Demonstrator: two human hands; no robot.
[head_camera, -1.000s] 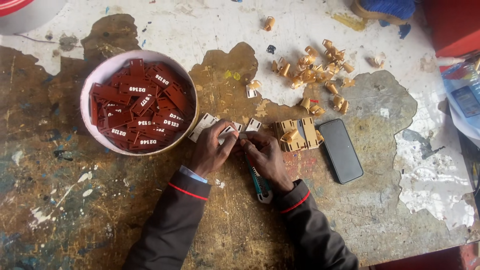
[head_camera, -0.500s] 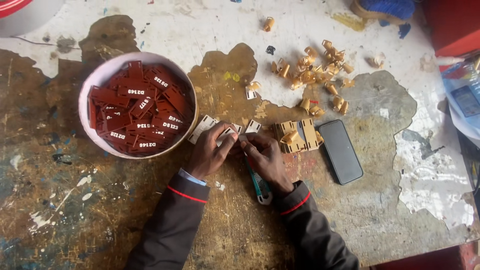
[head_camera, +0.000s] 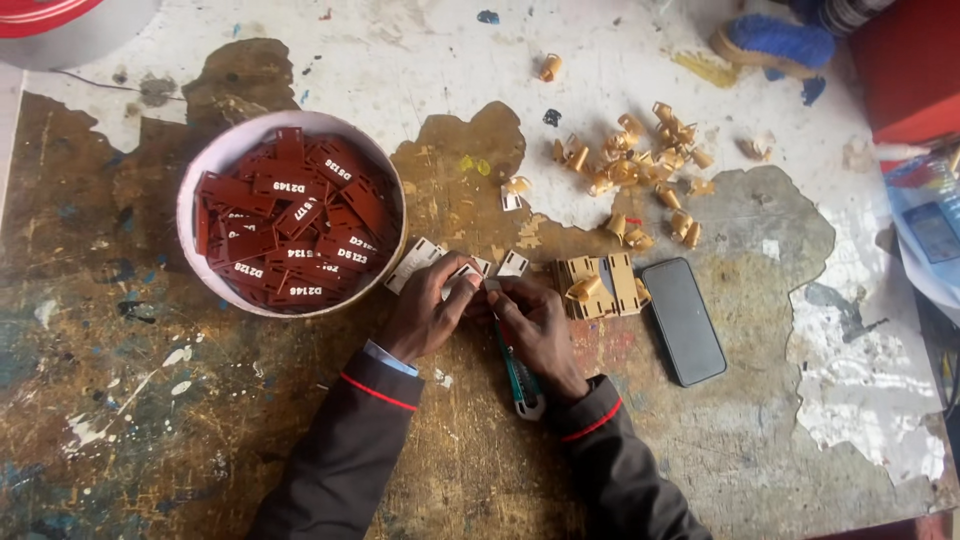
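Note:
My left hand pinches a small white tag against the worn table. My right hand meets it from the right and grips a green utility knife, whose handle runs back under the palm; the blade end sits at the tag between my fingertips. More white tags lie just above my fingers. A white bowl full of dark red tags with white markings stands to the upper left of my left hand.
Two tan wooden tag frames lie right of my hands, and a black phone beside them. Curled tan shavings are scattered above. A blue-and-tan brush and a red box sit at the top right.
Both hands stay pressed together over the small white tag, with only slight finger movement. Nothing else has moved.

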